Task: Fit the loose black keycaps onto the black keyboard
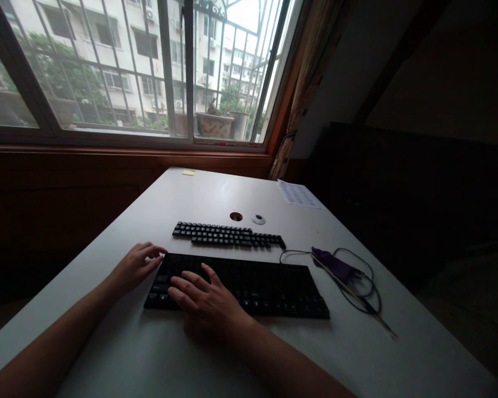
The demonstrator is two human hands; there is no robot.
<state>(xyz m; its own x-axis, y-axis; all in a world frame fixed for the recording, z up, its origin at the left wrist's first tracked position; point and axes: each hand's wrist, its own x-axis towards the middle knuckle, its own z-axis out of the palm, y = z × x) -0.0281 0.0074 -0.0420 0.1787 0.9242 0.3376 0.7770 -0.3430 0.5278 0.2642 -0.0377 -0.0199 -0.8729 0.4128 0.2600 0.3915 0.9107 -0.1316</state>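
Observation:
A black keyboard (pixel 274 287) lies across the near part of the white table. Its front row shows keycaps, while most of its upper part is too dark to make out. At its back left corner is my left hand (pixel 138 267), with thumb and forefinger closed on the edge. My right hand (pixel 209 303) rests over the keyboard's left half, fingers spread and thumb pointing away from me. I see nothing held in it, though its palm side is hidden. Behind the keyboard, loose black keycaps (pixel 228 235) are laid out in close rows.
A cable (pixel 373 276), a purple cloth (pixel 336 265) and a thin stick (pixel 382 323) lie right of the keyboard. Farther back are a round table hole (pixel 236 216), its white cover (pixel 258 219), printed paper (pixel 299 193) and a yellow note (pixel 188 172). A barred window stands beyond.

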